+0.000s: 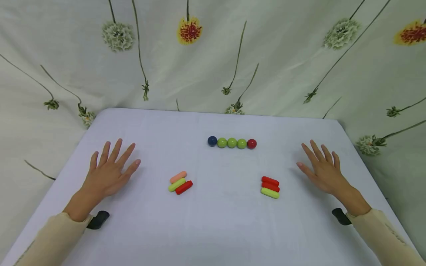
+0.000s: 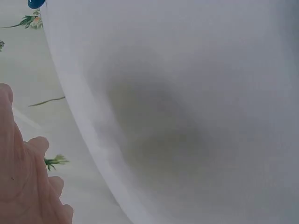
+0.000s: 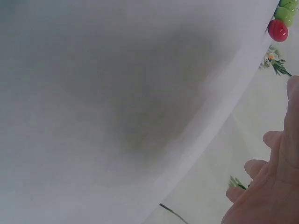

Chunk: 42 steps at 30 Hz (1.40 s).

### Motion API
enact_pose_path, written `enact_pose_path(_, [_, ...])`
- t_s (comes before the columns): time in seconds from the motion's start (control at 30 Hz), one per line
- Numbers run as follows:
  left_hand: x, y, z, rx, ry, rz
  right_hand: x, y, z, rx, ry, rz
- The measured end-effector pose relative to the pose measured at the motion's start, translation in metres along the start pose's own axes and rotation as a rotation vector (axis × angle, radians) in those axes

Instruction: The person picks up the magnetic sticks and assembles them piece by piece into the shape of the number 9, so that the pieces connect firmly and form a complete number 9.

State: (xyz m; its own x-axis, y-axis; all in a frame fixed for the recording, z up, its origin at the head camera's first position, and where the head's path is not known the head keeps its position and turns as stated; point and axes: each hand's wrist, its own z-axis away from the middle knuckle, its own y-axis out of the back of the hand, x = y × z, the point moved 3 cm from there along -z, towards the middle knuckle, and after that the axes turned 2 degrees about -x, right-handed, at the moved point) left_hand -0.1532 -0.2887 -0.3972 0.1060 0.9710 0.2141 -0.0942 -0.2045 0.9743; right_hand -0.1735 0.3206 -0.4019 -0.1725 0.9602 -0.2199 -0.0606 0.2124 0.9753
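Note:
My left hand [image 1: 108, 171] is held over the left part of the white table, fingers spread and holding nothing. On the right side my right hand [image 1: 324, 170] has its fingers spread in the same way, with nothing in it. Nearest the left hand lies a group of short sticks: a pink stick [image 1: 178, 177], a yellow-green stick [image 1: 177, 184] and a red stick [image 1: 184, 187], side by side at a slant. Close to the right hand, two red sticks [image 1: 270, 181] lie beside another yellow-green stick [image 1: 270, 193].
Toward the back of the table [image 1: 229, 221] runs a row of balls: a dark blue ball [image 1: 212, 141], three green balls [image 1: 232, 143] and a red ball [image 1: 252, 143]. A flower-printed cloth [image 1: 213, 66] hangs behind the table. Dark wrist devices [image 1: 98, 220] show at both sleeves.

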Motion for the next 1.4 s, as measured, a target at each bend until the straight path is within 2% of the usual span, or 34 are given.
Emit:
enact_pose_path(0.13, [0.01, -0.002, -0.003, -0.014, -0.026, 0.026, -0.01, 0.0, -0.005, -0.002, 0.017, 0.005])
enact_pose_path(0.43, [0.027, -0.017, -0.009, -0.061, -0.084, 0.086, -0.03, -0.004, -0.019, -0.03, 0.048, 0.02])
enact_pose_path(0.93, [0.061, -0.027, -0.011, -0.024, -0.194, 0.171, -0.056, -0.008, -0.039, -0.04, 0.111, 0.013])
enact_pose_path(1.17, [0.072, -0.029, -0.009, 0.008, -0.204, 0.223, -0.064, -0.01, -0.048, -0.038, 0.129, 0.015])
enact_pose_path(1.3, [0.078, -0.031, -0.009, 0.01, -0.225, 0.284, -0.068, -0.011, -0.054, -0.036, 0.144, 0.006])
enact_pose_path(1.4, [0.08, -0.032, -0.009, -0.02, -0.224, 0.376, -0.072, -0.01, -0.058, -0.048, 0.162, -0.005])
